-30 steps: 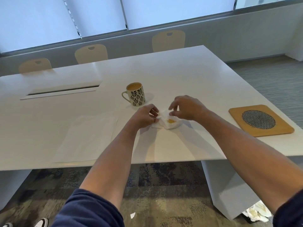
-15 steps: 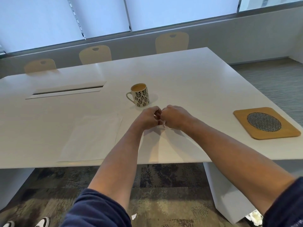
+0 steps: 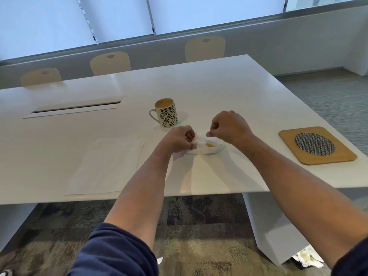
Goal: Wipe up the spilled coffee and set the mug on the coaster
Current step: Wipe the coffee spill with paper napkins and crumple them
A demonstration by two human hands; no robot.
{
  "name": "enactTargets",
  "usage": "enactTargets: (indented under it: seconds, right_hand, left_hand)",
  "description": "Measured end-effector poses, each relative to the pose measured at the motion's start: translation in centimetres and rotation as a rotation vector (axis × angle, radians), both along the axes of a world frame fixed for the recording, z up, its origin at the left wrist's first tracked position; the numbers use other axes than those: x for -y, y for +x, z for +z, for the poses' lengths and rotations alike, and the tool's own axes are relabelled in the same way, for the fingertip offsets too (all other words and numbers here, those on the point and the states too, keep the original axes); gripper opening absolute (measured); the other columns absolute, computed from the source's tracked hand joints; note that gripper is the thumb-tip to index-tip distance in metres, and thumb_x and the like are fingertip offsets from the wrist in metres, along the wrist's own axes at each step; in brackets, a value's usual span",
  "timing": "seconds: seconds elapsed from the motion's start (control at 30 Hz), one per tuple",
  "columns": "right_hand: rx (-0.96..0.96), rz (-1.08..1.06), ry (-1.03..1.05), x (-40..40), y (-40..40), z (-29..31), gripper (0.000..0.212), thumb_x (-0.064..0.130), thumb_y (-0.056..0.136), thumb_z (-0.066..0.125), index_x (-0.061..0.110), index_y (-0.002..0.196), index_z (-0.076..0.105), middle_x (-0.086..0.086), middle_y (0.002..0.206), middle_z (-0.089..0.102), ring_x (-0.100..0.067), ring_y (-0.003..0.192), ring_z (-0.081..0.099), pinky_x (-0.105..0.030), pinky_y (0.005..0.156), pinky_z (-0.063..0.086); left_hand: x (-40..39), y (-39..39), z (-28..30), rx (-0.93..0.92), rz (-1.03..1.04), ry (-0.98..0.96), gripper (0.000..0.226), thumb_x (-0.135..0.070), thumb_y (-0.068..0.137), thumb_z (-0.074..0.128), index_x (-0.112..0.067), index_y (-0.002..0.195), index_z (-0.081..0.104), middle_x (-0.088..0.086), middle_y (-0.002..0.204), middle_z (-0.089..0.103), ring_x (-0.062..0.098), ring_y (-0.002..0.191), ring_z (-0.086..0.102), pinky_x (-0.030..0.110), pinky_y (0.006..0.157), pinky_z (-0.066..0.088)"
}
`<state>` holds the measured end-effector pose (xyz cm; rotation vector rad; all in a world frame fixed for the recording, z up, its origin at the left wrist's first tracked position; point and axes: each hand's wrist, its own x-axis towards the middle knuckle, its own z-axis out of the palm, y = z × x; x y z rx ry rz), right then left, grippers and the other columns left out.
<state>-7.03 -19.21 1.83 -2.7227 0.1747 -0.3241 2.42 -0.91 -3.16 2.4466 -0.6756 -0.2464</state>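
A cream mug (image 3: 166,112) with a black leaf pattern stands on the white table (image 3: 219,92), holding light brown coffee, its handle to the left. Just in front of it lies a crumpled white paper towel (image 3: 207,148) with a yellow-brown coffee stain. My left hand (image 3: 177,139) pinches the towel's left end. My right hand (image 3: 229,127) pinches its upper right edge, slightly lifted. A wooden coaster (image 3: 316,146) with a round woven insert lies at the right, near the table's edge.
A flat white paper sheet (image 3: 107,166) lies on the table at the left front. A long cable slot (image 3: 75,108) is set into the table behind it. Three beige chairs (image 3: 110,62) stand along the far side. Used crumpled towels (image 3: 306,257) lie on the floor.
Half a second ago my hands were pressed together over the towel and hid it. Now they have moved apart, spreading the towel so its stain shows.
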Motion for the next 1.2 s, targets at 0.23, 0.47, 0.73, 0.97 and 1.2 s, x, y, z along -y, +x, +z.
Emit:
enactTargets:
  seconds: [0.23,0.47,0.73,0.97,1.2]
  right_hand:
    - [-0.346,-0.06,0.027,1.5,-1.4,-1.0,0.038,0.045,0.066,0.092,0.01,0.063,0.076,0.004,0.052,0.07,-0.013,0.058,0.072,-0.035,0.073,0.062]
    - [-0.327,-0.129,0.085,0.1,-1.8,-2.1,0.045,0.047,0.059,0.095,0.014,0.072,0.066,0.001,0.063,0.071,-0.017,0.063,0.069,-0.034,0.067,0.06]
    - [-0.29,-0.147,0.105,-0.3,-1.4,-1.8,0.041,0.037,0.054,0.095,0.014,0.078,0.071,-0.001,0.071,0.071,-0.021,0.071,0.069,-0.034,0.07,0.06]
    - [-0.208,-0.091,0.045,-0.6,-1.8,-2.2,0.023,0.027,0.063,0.091,0.021,0.078,0.075,0.001,0.075,0.073,-0.021,0.074,0.07,-0.031,0.068,0.058]
    - [-0.138,-0.038,-0.06,-1.1,-2.4,-3.2,0.013,0.012,0.074,0.071,0.025,0.075,0.074,-0.002,0.085,0.074,-0.026,0.08,0.07,-0.029,0.065,0.052]
  left_hand:
    - [0.3,0.0,0.6,-0.022,0.003,0.077,0.027,-0.021,0.072,0.092,-0.019,0.09,0.073,-0.002,0.096,0.072,0.014,0.086,0.068,0.023,0.078,0.053]
    - [0.5,-0.3,0.5,-0.008,-0.006,0.109,0.018,-0.02,0.072,0.091,-0.016,0.074,0.074,-0.002,0.079,0.071,0.012,0.074,0.062,0.029,0.074,0.053]
    - [0.7,-1.0,-0.5,0.104,-0.012,0.064,0.017,-0.021,0.07,0.091,-0.016,0.075,0.075,-0.002,0.086,0.073,0.017,0.083,0.069,0.032,0.076,0.055]
    - [1.1,-1.6,-0.9,0.17,-0.011,0.012,0.02,-0.027,0.074,0.09,-0.015,0.083,0.077,-0.003,0.1,0.071,0.014,0.09,0.07,0.035,0.082,0.059]
    - [1.1,-1.9,-1.0,0.182,-0.004,0.038,0.019,-0.029,0.077,0.086,-0.015,0.087,0.077,-0.004,0.101,0.072,0.015,0.091,0.07,0.039,0.085,0.059]
